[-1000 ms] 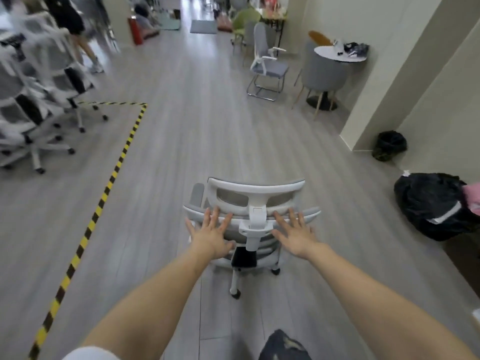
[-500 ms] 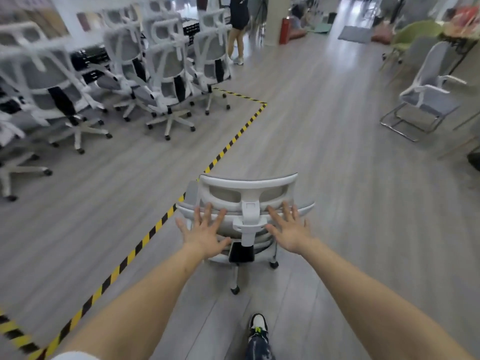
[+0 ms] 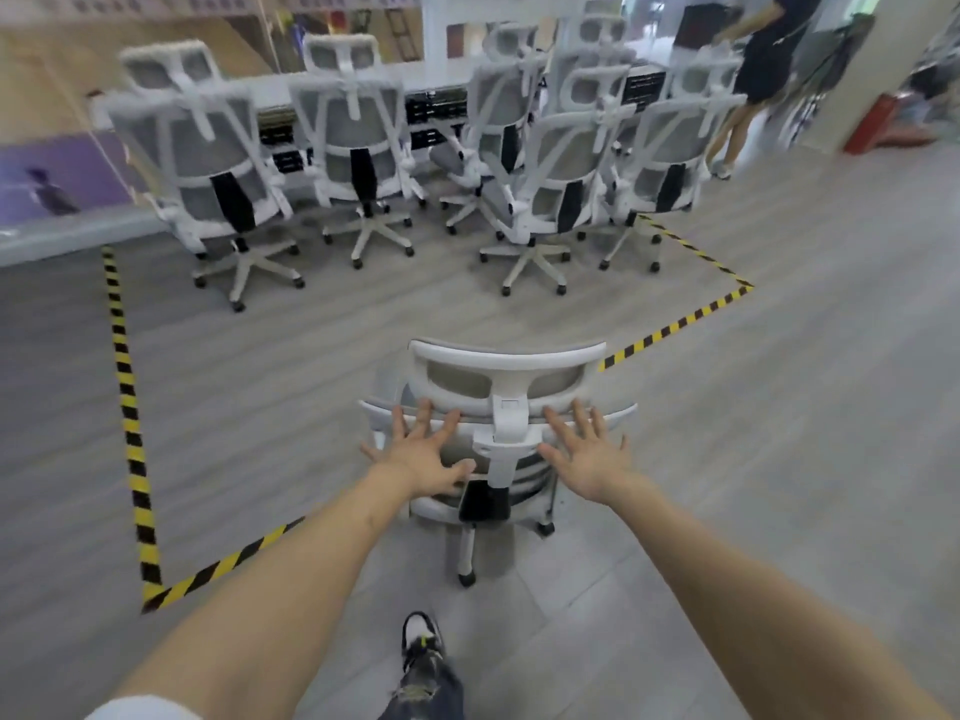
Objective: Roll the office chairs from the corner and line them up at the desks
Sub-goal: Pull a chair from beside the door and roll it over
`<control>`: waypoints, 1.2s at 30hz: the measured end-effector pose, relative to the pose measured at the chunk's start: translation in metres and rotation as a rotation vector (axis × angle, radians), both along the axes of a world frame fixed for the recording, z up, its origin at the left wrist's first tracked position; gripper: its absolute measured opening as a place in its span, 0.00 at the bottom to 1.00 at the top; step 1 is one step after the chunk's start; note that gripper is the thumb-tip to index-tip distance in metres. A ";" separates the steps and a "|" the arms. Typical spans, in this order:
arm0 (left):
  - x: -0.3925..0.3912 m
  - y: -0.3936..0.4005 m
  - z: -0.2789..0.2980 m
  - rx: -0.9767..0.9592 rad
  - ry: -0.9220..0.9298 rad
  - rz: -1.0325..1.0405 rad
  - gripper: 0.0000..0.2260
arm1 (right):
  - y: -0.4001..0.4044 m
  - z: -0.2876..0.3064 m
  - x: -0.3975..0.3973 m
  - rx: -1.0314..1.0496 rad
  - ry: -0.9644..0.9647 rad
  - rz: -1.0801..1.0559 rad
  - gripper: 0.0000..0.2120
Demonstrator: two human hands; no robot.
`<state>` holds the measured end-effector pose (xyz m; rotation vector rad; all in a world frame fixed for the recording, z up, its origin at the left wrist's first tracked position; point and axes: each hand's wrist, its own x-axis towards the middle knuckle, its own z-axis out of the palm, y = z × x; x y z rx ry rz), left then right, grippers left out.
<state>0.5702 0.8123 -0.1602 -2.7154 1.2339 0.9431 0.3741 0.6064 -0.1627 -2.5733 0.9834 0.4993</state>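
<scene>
A white and grey office chair [image 3: 506, 371] stands right in front of me, its back towards me. My left hand [image 3: 423, 452] lies flat with spread fingers against the left side of its backrest. My right hand [image 3: 587, 452] presses flat on the right side, fingers straight. Ahead, several matching white chairs [image 3: 358, 142] stand in a loose row at a long white desk [image 3: 270, 90], their backs to me.
Yellow and black tape [image 3: 130, 418] marks a rectangle on the grey floor around the chairs at the desk. A person in dark clothes [image 3: 758, 70] stands at the far right by a pillar. A red object [image 3: 878, 122] sits near them. My shoe [image 3: 421, 641] shows below.
The view has swung left: the row of chairs at the desk has come from the left edge to straight ahead and nearer. Both hands stay flat on the chair's backrest.
</scene>
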 end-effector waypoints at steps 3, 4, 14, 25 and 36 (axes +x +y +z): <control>0.077 -0.025 -0.009 -0.012 -0.021 0.021 0.44 | -0.031 -0.004 0.075 -0.022 -0.011 0.044 0.31; 0.100 -0.033 -0.007 -0.005 -0.032 0.026 0.43 | -0.040 -0.004 0.100 -0.026 -0.007 0.055 0.31; 0.290 -0.110 0.011 0.045 -0.040 0.054 0.39 | -0.125 0.000 0.305 0.009 0.007 0.096 0.30; 0.484 -0.216 0.004 0.010 -0.063 0.089 0.40 | -0.235 -0.005 0.504 0.038 -0.043 0.112 0.31; 0.680 -0.372 0.012 0.078 -0.044 0.156 0.39 | -0.391 0.000 0.715 0.048 -0.005 0.142 0.32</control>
